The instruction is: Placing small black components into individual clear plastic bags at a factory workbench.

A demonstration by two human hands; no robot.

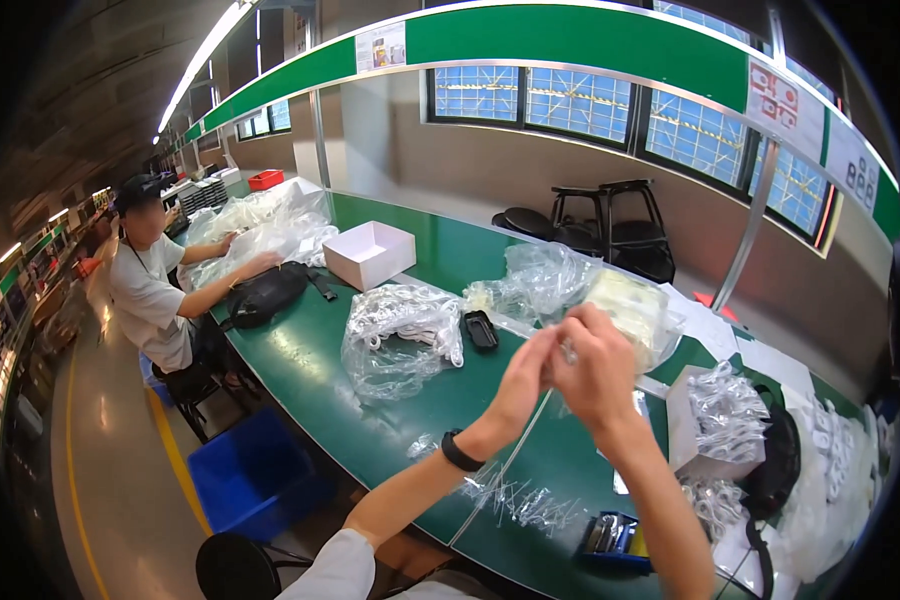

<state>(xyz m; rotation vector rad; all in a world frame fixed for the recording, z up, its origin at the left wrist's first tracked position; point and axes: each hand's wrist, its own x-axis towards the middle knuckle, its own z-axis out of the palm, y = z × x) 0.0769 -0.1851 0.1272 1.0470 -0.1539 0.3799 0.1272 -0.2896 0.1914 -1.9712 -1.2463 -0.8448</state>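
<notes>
My left hand [523,385], with a dark band on its wrist, meets my right hand [598,365] above the green table [420,420]. The fingers of both are pinched together around a small, clear-looking bit that is too hidden to name. Just beyond them lie a crumpled clear plastic bag [550,278] and a bag with pale yellowish contents [630,310]. Left of my hands sit a small black plastic case [480,331] and an open clear bag of white cables [402,325]. Thin clear strips [530,505] are scattered on the table below my forearms.
At the right stand a white box of wrapped items [725,415], a black pouch [775,465] and a small blue tray [615,540]. A white open box [370,254] is farther left, near a seated co-worker [155,270] handling a black bag. A blue bin [250,465] is on the floor.
</notes>
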